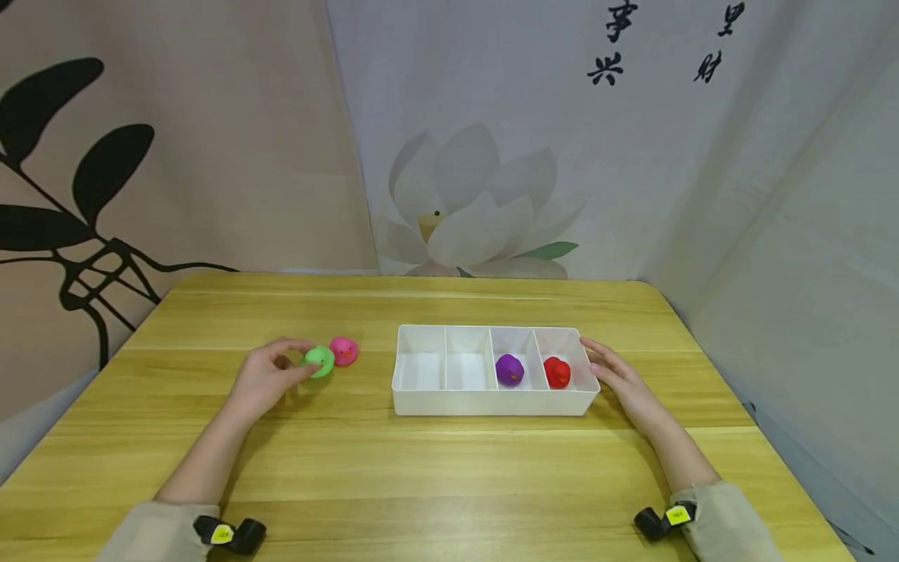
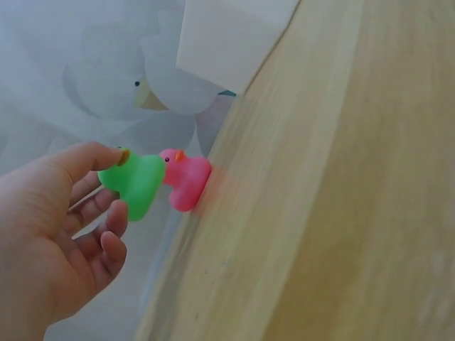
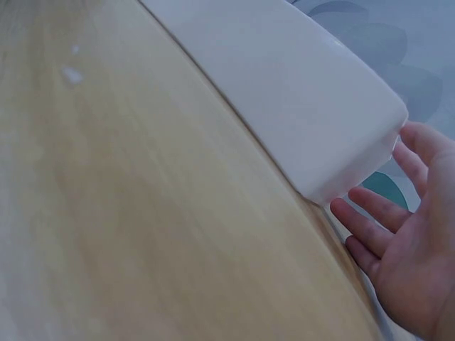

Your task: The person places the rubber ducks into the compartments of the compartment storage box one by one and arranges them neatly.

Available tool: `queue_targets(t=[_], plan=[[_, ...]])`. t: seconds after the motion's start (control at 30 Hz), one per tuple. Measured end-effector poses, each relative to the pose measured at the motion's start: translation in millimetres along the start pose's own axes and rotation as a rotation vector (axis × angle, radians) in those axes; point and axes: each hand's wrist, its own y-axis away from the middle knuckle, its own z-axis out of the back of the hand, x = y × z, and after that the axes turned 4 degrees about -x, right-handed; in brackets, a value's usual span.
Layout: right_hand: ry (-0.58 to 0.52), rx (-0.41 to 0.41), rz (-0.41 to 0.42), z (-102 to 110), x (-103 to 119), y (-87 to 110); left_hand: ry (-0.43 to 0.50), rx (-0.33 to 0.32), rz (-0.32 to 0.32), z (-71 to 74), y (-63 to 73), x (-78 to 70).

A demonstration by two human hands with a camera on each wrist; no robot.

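My left hand pinches a green rubber duck between thumb and fingers. In the left wrist view the duck looks raised off the table. Just beyond it stands a pink rubber duck with an orange beak. A white box with several compartments lies right of the ducks. Its third compartment from the left holds a purple duck, and the rightmost holds a red duck. At the box's right end, my right hand rests against the wall with extended fingers.
All of this is on a wooden table with light, striped grain. A curtain with a printed flower hangs behind the table's far edge. The two left compartments of the box show bare white floors.
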Motion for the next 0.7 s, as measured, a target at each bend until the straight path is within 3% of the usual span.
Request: queue_targets(t=[0.5,0.7], plan=[[-0.001,-0.004,-0.013,-0.4,0.5,-0.9,0.022,-0.033,-0.099,-3.6,0.8,-28.9],[0.007,-0.002,-0.004,0.3,-0.5,-0.9,0.035,-0.016,-0.133,-7.5,0.6,-40.3]])
